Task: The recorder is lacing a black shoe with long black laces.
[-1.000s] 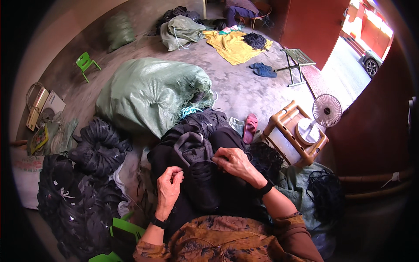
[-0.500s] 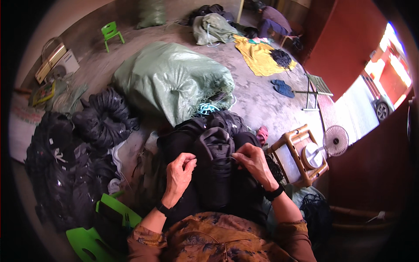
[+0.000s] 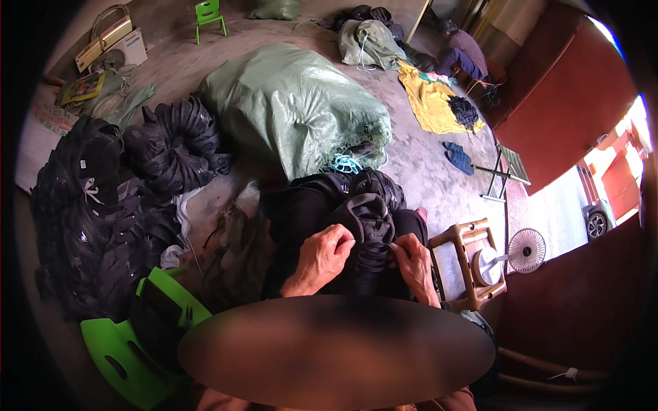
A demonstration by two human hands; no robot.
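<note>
A black shoe upper (image 3: 369, 218) with a padded collar rests between my knees, its open end away from me. Below the collar run several dark bands across its front. My left hand (image 3: 319, 257) is at its left edge, thumb and fingers pinched together. On the other side my right hand (image 3: 413, 266) is also closed in a pinch, close to the upper's right edge. What each pinch holds is too thin and dark to make out. More black uppers (image 3: 343, 183) lie across my lap behind it.
A big pale green sack (image 3: 295, 103) lies ahead. Bundled black uppers (image 3: 103, 226) are piled on the left, beside a green plastic chair (image 3: 123, 349). To the right stand a bamboo-framed stool (image 3: 466, 264) and a small fan (image 3: 526, 251). A person (image 3: 467, 55) bends over at the far right.
My hands have come closer together and nearer the upper's edges. The view has shifted, so the room sits higher and my lap farther right in the picture.
</note>
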